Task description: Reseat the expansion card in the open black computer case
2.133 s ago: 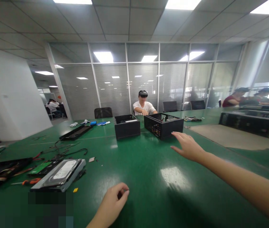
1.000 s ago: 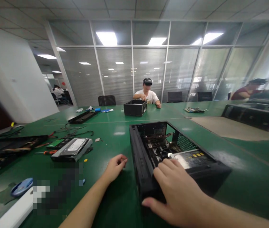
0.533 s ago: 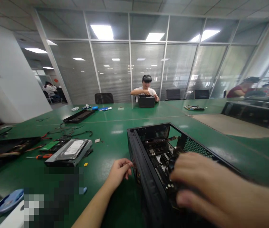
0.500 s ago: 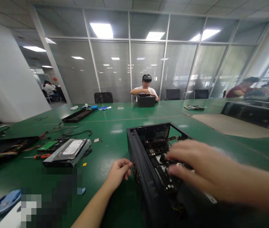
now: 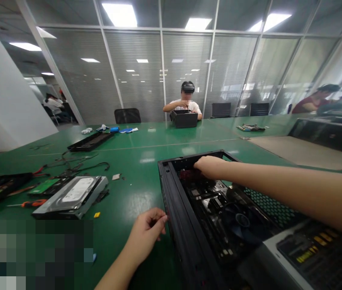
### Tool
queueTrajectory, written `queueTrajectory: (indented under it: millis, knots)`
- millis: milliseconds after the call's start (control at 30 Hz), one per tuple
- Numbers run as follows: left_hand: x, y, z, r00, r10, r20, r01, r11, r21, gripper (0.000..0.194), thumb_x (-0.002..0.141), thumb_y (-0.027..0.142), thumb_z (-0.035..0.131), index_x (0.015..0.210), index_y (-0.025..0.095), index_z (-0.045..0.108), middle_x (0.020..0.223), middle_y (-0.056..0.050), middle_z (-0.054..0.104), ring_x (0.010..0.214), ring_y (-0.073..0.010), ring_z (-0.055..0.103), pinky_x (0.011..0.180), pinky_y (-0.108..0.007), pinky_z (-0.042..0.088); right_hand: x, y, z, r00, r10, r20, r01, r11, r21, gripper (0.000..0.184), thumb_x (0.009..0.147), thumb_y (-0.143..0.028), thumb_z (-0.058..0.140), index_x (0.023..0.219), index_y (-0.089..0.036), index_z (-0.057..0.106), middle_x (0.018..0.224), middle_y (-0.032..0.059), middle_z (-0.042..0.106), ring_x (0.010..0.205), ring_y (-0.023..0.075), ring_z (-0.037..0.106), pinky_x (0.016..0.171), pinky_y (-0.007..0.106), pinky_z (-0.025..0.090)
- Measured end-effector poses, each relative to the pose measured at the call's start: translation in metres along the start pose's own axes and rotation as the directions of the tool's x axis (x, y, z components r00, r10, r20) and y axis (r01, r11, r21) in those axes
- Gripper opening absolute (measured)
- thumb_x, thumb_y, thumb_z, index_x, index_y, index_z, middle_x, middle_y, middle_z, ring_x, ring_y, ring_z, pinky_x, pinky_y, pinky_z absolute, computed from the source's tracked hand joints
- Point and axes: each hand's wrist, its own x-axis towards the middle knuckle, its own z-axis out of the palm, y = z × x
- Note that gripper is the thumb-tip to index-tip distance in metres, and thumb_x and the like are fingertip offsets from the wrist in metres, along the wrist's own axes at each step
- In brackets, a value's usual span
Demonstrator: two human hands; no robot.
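Note:
A black computer case (image 5: 183, 225) lies on its side with its interior facing up. Inside it are a motherboard, a round CPU fan (image 5: 242, 219) and, at the near right, a power supply (image 5: 316, 257). My left hand (image 5: 149, 227) is beside the case's left wall, thumb and fingers pinched together close to it; anything between them is too small to make out. My right hand (image 5: 210, 166) reaches down into the far end of the case, next to a dark reddish part (image 5: 189, 174). Its fingertips are hidden, so whether they grip that part does not show.
A hard drive in a metal bracket (image 5: 74, 195), an orange screwdriver (image 5: 33, 203) and loose cables (image 5: 77, 165) lie to the left. A long black panel (image 5: 90, 141) is farther back. Across the green table a person (image 5: 186, 104) works at another case (image 5: 184, 119). Cardboard (image 5: 304, 151) lies right.
My right hand has moved away from me, from above the middle of the case down into its far end. My left hand stays by the left wall. The view has tilted downward.

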Motion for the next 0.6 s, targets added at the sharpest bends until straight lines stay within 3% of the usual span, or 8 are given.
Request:
queueTrajectory:
  millis: [67,133,200,433,600]
  knots:
    - [0.000,0.002,0.000,1.000,-0.013,-0.013,0.013,1.000,0.013,0.030,0.083,0.044,0.060,0.077,0.014,0.062,0.058,0.002,0.055,0.052,-0.0122,0.050,0.048,-0.021,0.040,-0.005,0.005,-0.006,0.990,-0.133,-0.044,0.137,0.985,0.105,0.026,0.083,-0.016,0.059,0.106,-0.015,0.072,0.100,0.0137,0.070,0.093,0.0265,0.067,0.083,0.034,0.050]
    - [-0.001,0.003,0.000,1.000,-0.018,-0.016,0.018,1.000,0.003,0.030,0.082,0.044,0.061,0.077,0.015,0.062,0.059,0.002,0.056,0.053,-0.0128,0.052,0.049,-0.022,0.041,-0.011,0.010,-0.011,0.948,-0.306,-0.093,0.319,0.927,0.198,0.026,0.088,-0.019,0.055,0.108,-0.015,0.071,0.104,0.0119,0.066,0.096,0.0218,0.063,0.089,0.031,0.047]
    - [-0.001,0.005,0.000,1.000,-0.013,-0.016,0.013,1.000,-0.019,0.029,0.081,0.044,0.064,0.076,0.016,0.063,0.059,0.002,0.056,0.053,-0.0128,0.052,0.050,-0.022,0.043,-0.015,0.012,-0.015,0.921,-0.371,-0.118,0.389,0.891,0.232,0.026,0.092,-0.021,0.051,0.108,-0.015,0.070,0.102,0.0106,0.063,0.093,0.0194,0.061,0.088,0.029,0.046]
    - [0.000,0.006,0.000,0.999,-0.021,-0.042,0.017,0.996,-0.084,0.028,0.075,0.045,0.070,0.079,0.017,0.068,0.057,0.002,0.059,0.054,-0.0143,0.055,0.050,-0.022,0.045,-0.016,0.010,-0.022,0.982,-0.161,-0.096,0.161,0.987,-0.009,0.023,0.084,-0.019,0.059,0.102,-0.020,0.073,0.099,0.0089,0.066,0.084,0.0222,0.065,0.072,0.030,0.047]
    - [0.002,-0.001,-0.002,1.000,-0.030,-0.008,0.029,0.997,-0.076,0.023,0.076,0.039,0.069,0.081,0.017,0.068,0.062,0.001,0.060,0.061,-0.0165,0.058,0.055,-0.024,0.048,-0.011,0.000,-0.021,0.995,-0.080,-0.064,0.073,0.991,-0.112,0.023,0.083,-0.009,0.056,0.098,-0.013,0.074,0.098,0.0160,0.071,0.088,0.0247,0.069,0.076,0.032,0.051]
